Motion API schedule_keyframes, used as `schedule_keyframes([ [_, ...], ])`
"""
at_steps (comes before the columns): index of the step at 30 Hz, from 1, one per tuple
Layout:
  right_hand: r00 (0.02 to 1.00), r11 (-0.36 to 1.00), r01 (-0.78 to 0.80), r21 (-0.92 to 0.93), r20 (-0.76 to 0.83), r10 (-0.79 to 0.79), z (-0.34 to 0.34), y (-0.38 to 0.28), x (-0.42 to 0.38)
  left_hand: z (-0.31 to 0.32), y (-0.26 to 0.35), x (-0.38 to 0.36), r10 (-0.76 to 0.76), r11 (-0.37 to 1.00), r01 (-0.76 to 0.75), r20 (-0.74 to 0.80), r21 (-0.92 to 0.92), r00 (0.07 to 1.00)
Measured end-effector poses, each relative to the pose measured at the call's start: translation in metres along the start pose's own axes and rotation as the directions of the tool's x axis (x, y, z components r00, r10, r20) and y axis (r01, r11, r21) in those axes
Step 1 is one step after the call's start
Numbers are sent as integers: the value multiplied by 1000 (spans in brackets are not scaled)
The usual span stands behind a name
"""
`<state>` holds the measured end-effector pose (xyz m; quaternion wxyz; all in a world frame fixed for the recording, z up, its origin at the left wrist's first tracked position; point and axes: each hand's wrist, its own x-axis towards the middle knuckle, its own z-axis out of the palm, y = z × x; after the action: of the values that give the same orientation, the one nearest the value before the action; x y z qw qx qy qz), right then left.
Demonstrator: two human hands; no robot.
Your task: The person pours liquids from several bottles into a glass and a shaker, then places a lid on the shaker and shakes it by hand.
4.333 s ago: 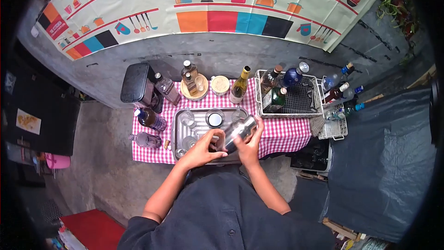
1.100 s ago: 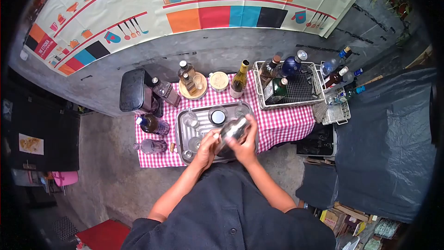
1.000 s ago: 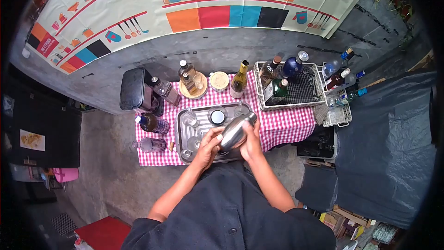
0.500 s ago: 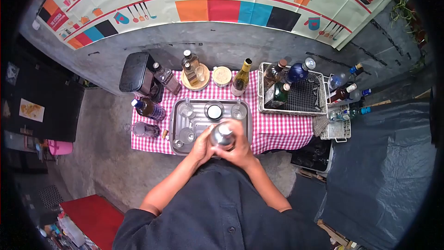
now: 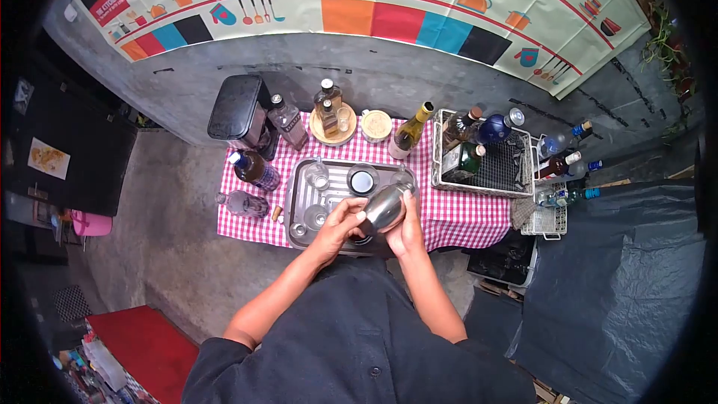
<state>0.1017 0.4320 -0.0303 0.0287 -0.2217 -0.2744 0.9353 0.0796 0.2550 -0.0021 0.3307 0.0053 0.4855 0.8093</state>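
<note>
Both of my hands grip a shiny metal shaker (image 5: 384, 208), tilted above the front right part of a metal tray (image 5: 295, 187). My left hand (image 5: 342, 226) holds its lower left side, and my right hand (image 5: 407, 229) wraps its right side and upper end. Just behind the shaker, a round dark-rimmed vessel (image 5: 363, 179) stands on the tray. Glasses stand to the left, among them a glass mug (image 5: 317, 176) and a round glass (image 5: 315, 216). Another glass (image 5: 402, 176) is partly hidden behind the shaker.
Bottles, including a dark one (image 5: 256, 170) and a pink-labelled one (image 5: 287, 123), line the checkered cloth's left side. A yellow-necked bottle (image 5: 410, 132) stands behind the tray. At right, a wire basket (image 5: 486, 191) holds bottles. A black container (image 5: 239, 108) stands back left.
The shaker was upright and blurred by motion between my hands; now it is tilted, steadier and slightly farther right. The camera view has shifted a little.
</note>
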Motion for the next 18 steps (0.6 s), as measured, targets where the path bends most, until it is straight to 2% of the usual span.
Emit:
schedule_keyframes([
  [2, 997, 994, -72, 78, -3, 73, -1, 6, 1, -6, 7, -3, -1, 990, -3, 27, 139, 1000],
  [6, 995, 999, 33, 24, -91, -31, 33, 17, -13, -23, 23, -14, 11, 997, -18, 86, 80, 996],
  [7, 974, 966, 195, -169, -80, -211, 49, 20, -22, -28, 30, -18, -3, 997, -7, 128, 76, 992],
  [8, 925, 871, 343, -351, -36, -379, 60, 23, -26, -39, 28, -19, -4, 997, -6, 136, 75, 991],
  [9, 839, 683, 493, -539, 87, -537, 57, 30, -21, -50, 24, -19, -25, 1000, 27, 156, -11, 988],
  [10, 835, 679, 496, -542, 84, -543, 54, 36, -23, -61, 20, -18, -44, 994, 61, 176, -95, 983],
  [12, 756, 314, 626, -714, 459, -466, 70, 40, -34, -53, 39, -26, -66, 990, 85, 159, -116, 985],
  [14, 432, 2, 892, -452, 852, -295, 103, 43, -36, -47, 65, -34, -172, 925, 167, 17, -342, 985],
  [15, 438, -17, 889, -457, 861, -261, 114, 46, -42, -44, 80, -39, -242, 918, 218, -34, -330, 970],
  [16, 435, -17, 890, -456, 860, -268, 118, 52, -44, -45, 90, -44, -246, 909, 229, -6, -348, 969],
  [18, 515, 113, 852, -511, 780, -355, 118, 62, -42, -52, 91, -44, -244, 886, 225, 4, -407, 970],
])
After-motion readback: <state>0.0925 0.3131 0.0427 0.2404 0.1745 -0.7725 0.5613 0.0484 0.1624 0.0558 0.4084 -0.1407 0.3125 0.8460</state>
